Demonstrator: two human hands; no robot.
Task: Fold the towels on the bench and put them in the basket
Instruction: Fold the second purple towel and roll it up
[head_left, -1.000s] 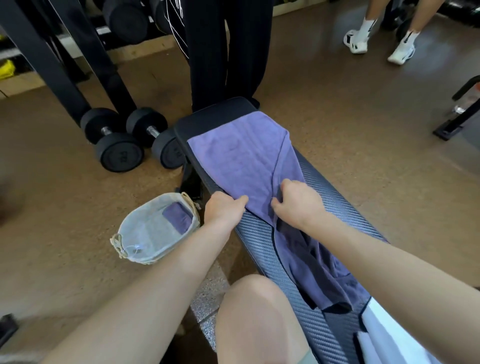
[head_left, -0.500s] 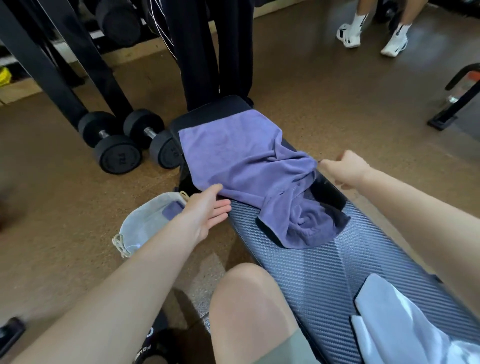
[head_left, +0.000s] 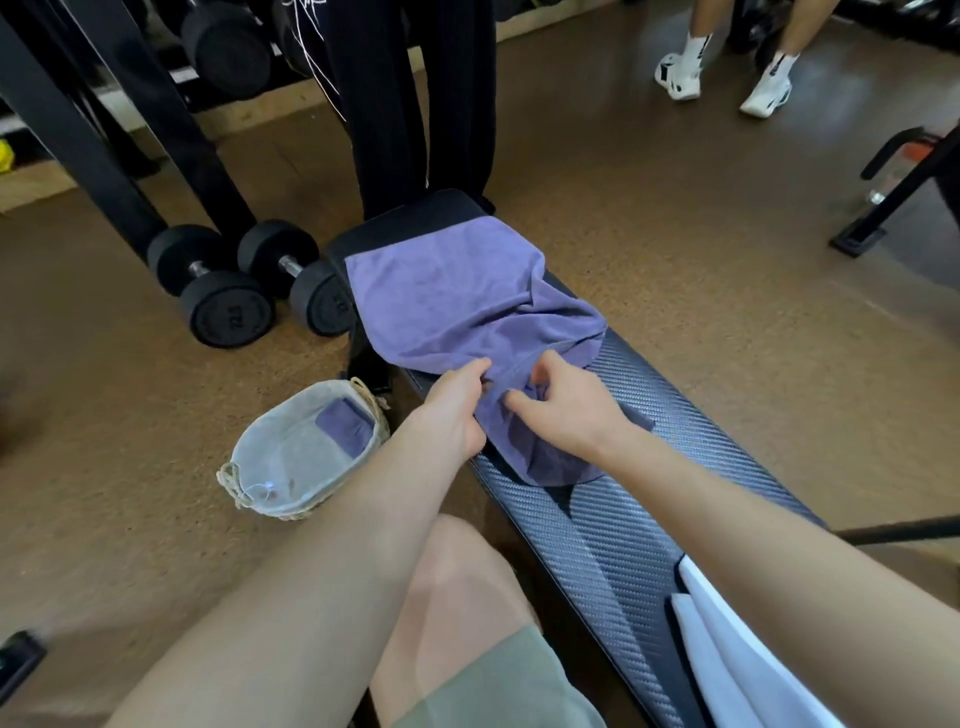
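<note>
A purple towel (head_left: 447, 296) lies crumpled across the far half of the black bench (head_left: 623, 499). My left hand (head_left: 457, 410) pinches the towel's near edge on the left. My right hand (head_left: 566, 405) sits just beside it with fingers curled into the cloth. A white towel (head_left: 748, 660) lies on the bench's near end at the lower right. On the floor left of the bench stands a lined woven basket (head_left: 270, 457) with a folded purple towel (head_left: 345, 428) inside it.
Two black dumbbells (head_left: 234, 291) lie on the floor beside the bench's far end, by a black rack. A person in dark trousers (head_left: 410, 104) stands at the bench head. Another person's feet in white shoes (head_left: 722, 83) are at the far right. My bare knee (head_left: 457, 582) is below my arms.
My right hand came back from the bench's right edge to the towel's middle near edge. My left hand, open half a second ago, now pinches the towel. The loose lower part was bunched up the bench.
</note>
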